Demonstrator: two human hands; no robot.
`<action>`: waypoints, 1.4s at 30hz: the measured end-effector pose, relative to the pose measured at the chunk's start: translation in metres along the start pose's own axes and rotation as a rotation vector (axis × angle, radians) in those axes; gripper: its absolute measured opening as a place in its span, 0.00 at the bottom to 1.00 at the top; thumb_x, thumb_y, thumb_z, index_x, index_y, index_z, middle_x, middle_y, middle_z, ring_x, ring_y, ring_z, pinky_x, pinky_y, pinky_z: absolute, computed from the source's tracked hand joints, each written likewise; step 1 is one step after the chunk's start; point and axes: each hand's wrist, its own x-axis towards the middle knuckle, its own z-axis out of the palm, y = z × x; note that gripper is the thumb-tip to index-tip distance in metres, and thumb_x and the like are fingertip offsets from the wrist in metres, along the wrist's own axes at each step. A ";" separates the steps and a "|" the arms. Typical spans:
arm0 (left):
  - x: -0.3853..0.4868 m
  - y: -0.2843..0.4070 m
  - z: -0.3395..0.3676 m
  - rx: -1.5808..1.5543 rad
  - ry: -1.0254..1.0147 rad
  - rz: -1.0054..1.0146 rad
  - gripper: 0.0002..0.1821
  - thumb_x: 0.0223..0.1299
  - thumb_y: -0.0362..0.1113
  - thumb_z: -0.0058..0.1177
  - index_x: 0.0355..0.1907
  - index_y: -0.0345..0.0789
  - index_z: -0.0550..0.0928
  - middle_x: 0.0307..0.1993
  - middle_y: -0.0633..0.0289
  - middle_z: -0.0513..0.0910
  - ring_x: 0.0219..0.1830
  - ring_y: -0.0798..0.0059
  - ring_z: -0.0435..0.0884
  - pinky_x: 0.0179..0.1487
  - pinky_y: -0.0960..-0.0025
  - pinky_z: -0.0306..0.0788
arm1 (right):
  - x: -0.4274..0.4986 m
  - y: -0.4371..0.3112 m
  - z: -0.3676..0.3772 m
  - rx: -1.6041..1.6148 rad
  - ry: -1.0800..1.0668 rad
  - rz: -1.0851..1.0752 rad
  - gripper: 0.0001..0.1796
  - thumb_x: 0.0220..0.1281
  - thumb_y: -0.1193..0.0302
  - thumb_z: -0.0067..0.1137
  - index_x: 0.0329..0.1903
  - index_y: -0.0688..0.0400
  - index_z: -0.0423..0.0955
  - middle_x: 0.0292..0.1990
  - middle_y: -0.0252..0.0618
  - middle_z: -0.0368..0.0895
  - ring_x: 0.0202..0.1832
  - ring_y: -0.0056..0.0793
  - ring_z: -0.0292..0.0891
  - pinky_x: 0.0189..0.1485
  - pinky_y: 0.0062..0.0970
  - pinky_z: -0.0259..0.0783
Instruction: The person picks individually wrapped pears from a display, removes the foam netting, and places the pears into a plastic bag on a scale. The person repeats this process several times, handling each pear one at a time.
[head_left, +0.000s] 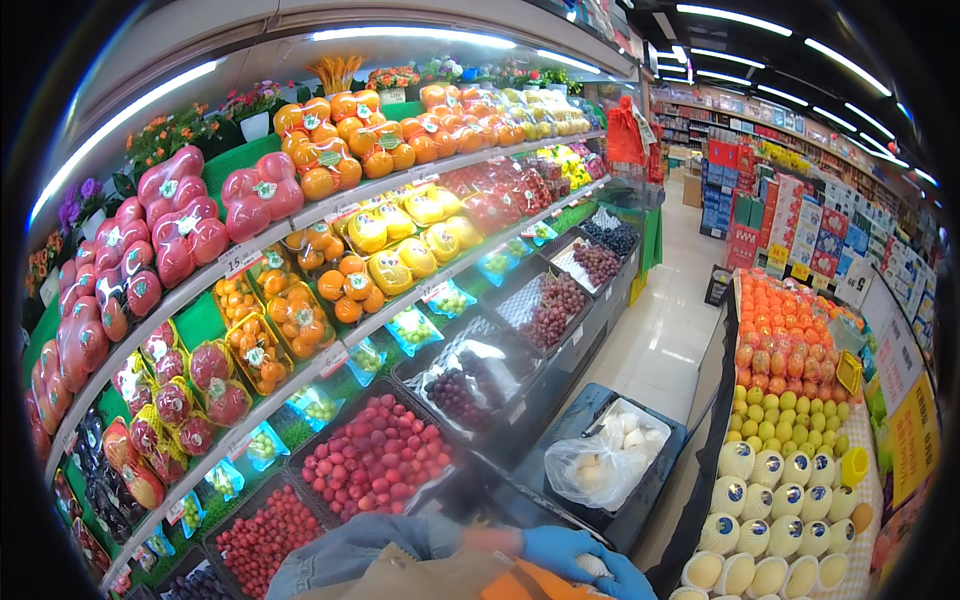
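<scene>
Both hands wear blue gloves and meet at the bottom edge of the view. My left hand (553, 549), reaching in from a denim sleeve, curls around a pale, roundish item (594, 565) that is mostly hidden by the gloves. My right hand (628, 579) closes on the same item from the other side and is partly cut off. Just beyond them, a white-lined crate (646, 435) sits on a dark cart or stand (675, 459). It contains several pale wrapped items (619, 431) and a clear plastic bag (589, 472).
On the left rises a lit fruit display with price rails (247, 259). Bins of red plums (375, 457), small red fruit (266, 536) and grapes (553, 307) line its base. A fruit table (862, 480) with foam-netted fruit (787, 499) flanks the right. The tiled aisle (652, 330) runs between.
</scene>
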 end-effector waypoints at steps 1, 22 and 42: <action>0.002 0.002 -0.004 0.060 -0.038 -0.014 0.22 0.68 0.54 0.56 0.53 0.39 0.84 0.44 0.53 0.87 0.45 0.63 0.86 0.48 0.61 0.76 | -0.001 -0.006 -0.002 -0.089 0.031 0.046 0.24 0.75 0.55 0.48 0.62 0.56 0.76 0.53 0.52 0.80 0.56 0.46 0.77 0.62 0.40 0.71; 0.006 -0.059 -0.040 0.324 0.064 0.094 0.14 0.68 0.43 0.54 0.42 0.35 0.86 0.40 0.48 0.86 0.41 0.54 0.85 0.49 0.58 0.77 | 0.021 0.000 0.003 -0.018 0.167 0.248 0.14 0.71 0.66 0.56 0.51 0.61 0.82 0.44 0.49 0.86 0.42 0.41 0.84 0.47 0.38 0.77; -0.029 -0.086 -0.036 -0.770 -0.151 -0.462 0.34 0.59 0.36 0.64 0.67 0.35 0.68 0.59 0.51 0.76 0.55 0.60 0.84 0.49 0.62 0.87 | 0.068 -0.007 -0.004 0.532 -0.249 0.903 0.18 0.65 0.54 0.65 0.45 0.54 0.75 0.37 0.34 0.77 0.37 0.26 0.82 0.37 0.24 0.80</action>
